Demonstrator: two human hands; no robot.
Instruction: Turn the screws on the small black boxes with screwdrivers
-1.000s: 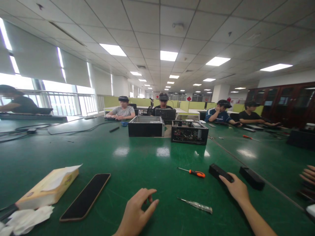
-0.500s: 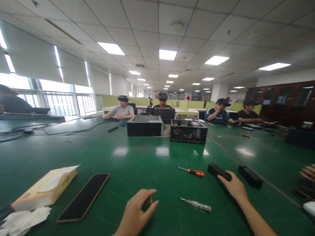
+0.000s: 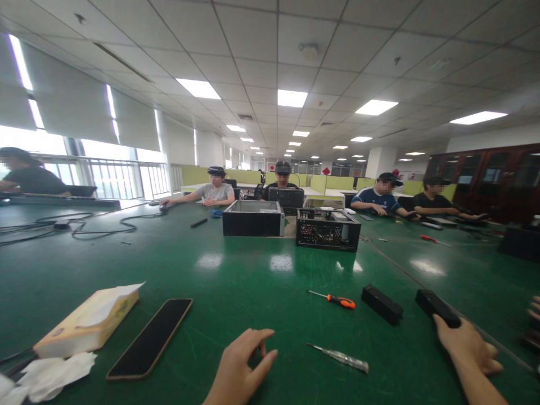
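My left hand rests over the green table with its fingers apart and nothing in them. At the right, my right hand has its thumb and fingers on the near end of a black block. A second black block lies to its left, untouched. Between my hands are an orange-handled screwdriver and, nearer me, a clear-handled screwdriver. A dark phone lies left of my left hand.
A tissue pack and crumpled tissue are at the left. Farther back stand a black metal case and an open computer case. Cables lie back left. Several people sit around the table; another person's hand shows at the right edge.
My right hand has left the left black block and moved right onto the other one. My left hand keeps its pose. A person across the table has stretched an arm toward the cables.
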